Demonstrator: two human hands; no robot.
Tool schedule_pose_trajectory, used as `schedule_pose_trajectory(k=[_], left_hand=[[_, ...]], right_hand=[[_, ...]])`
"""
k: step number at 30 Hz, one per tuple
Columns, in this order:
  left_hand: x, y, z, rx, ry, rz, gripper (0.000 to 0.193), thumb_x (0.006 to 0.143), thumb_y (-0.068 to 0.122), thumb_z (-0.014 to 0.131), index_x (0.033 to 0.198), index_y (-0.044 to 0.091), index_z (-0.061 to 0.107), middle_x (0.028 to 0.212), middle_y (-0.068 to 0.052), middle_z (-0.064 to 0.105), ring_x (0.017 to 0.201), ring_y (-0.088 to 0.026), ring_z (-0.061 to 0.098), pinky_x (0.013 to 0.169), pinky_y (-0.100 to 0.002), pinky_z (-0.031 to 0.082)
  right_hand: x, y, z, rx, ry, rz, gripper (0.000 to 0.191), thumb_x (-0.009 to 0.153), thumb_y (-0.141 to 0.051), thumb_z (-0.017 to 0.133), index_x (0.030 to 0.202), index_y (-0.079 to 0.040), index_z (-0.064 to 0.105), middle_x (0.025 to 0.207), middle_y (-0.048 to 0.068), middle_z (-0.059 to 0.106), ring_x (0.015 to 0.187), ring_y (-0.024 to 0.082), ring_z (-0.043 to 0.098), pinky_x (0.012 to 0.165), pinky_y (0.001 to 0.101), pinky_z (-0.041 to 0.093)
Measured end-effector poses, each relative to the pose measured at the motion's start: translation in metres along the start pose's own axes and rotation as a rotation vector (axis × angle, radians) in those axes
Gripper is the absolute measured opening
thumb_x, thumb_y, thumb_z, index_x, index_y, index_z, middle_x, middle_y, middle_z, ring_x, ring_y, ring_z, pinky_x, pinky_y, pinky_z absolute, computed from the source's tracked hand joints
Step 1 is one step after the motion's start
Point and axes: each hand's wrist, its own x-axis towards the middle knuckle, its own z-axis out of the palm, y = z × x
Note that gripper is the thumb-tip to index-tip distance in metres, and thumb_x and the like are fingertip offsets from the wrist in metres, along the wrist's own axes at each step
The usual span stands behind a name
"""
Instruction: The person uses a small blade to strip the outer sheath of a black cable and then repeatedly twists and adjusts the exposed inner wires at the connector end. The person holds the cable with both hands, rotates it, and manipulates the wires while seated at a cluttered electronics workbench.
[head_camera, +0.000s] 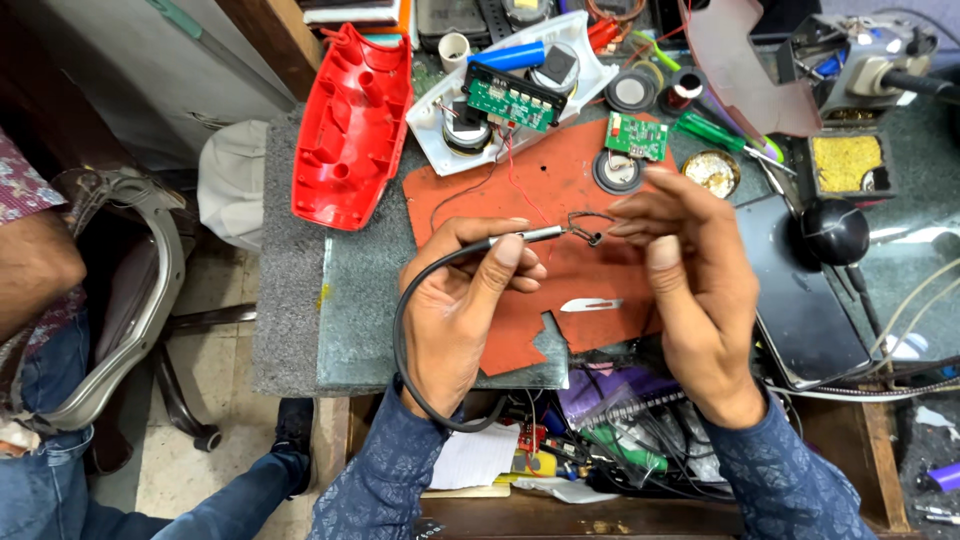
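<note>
Left hand (462, 305) grips a soldering iron (520, 237) pen-style, thumb and fingers closed round the barrel, its black cord (405, 345) looping down past the wrist. Iron tip points right, meeting a thin dark wire (585, 225) over the red work mat (545, 200). Right hand (690, 275) is raised beside it, fingertips drawn together pinching the other end of that wire; whether the tip actually touches the wire cannot be told. A small blade (590, 304) lies on the mat just below the hands. Further back: 2 green circuit boards, one (636, 136) near a round speaker (618, 172), the other (510, 102) in a white housing (590, 60). A red plastic shell (350, 130) lies to the left; brass tip-cleaning wool (842, 162) sits at right.
</note>
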Motion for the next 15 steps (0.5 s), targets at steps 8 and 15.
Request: schedule_pose_trajectory(k=[8,15], left_hand=[[0.001,-0.001,0.002,-0.073,0.194,0.088,0.031,0.110,0.023,0.056,0.129,-0.001,0.063,0.104,-0.010,0.072,0.091,-0.014,0.070,0.083,-0.029,0.060],[0.000,-0.003,-0.002,-0.058,0.164,0.101,0.032,0.111,0.024,0.055,0.131,0.001,0.063,0.105,-0.009,0.071,0.090,-0.012,0.069,0.080,-0.028,0.059]], right_hand=[[-0.003,0.012,-0.006,0.228,0.128,-0.029,0.045,0.123,-0.029,0.048,0.156,-0.002,0.032,0.133,0.017,0.055,0.110,0.020,0.061,0.100,0.0312,0.049],[-0.004,0.014,-0.004,0.155,0.115,-0.064,0.045,0.124,-0.032,0.048,0.155,-0.003,0.034,0.131,0.017,0.056,0.108,0.021,0.061,0.099,0.0322,0.051]])
